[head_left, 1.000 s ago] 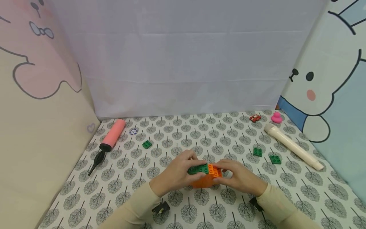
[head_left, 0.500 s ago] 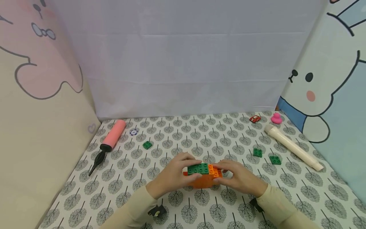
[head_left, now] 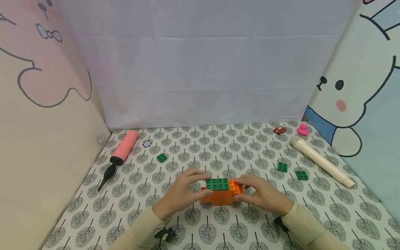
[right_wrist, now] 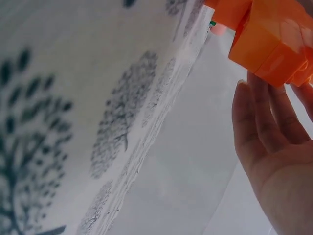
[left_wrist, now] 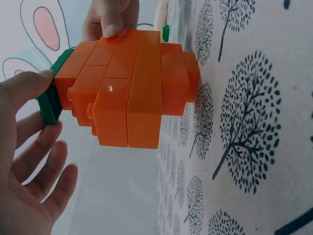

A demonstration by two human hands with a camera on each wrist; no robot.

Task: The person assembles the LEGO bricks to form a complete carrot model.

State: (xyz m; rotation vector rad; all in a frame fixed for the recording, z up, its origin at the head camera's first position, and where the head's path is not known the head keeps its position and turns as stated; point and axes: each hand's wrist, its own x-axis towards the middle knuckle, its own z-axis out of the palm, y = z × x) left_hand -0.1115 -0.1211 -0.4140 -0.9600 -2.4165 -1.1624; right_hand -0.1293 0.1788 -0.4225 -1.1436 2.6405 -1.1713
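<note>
An orange toy-brick build (head_left: 220, 198) stands on the patterned cloth, stepped at its ends and widest in the middle. Two green toy bricks (head_left: 217, 184) sit side by side on its top. My left hand (head_left: 179, 190) is at the build's left end, thumb and index finger spread at the green bricks' edge. In the left wrist view the left fingers (left_wrist: 36, 156) are loosely bent beside the green brick (left_wrist: 51, 103). My right hand (head_left: 260, 192) pinches the right end of the build between thumb and fingers. Its palm (right_wrist: 288, 171) shows below the orange bricks in the right wrist view.
Loose green bricks lie at left (head_left: 161, 158) and right (head_left: 282, 167). A pink hand pump (head_left: 125, 146) and a poker chip (head_left: 147, 143) lie at left. Far right are a cream tube (head_left: 322, 162), a red toy car (head_left: 279, 130) and a pink duck (head_left: 303, 129).
My left hand has drawn back to the left from the green bricks, uncovering them and the build's left end. The right hand and the build have hardly moved.
</note>
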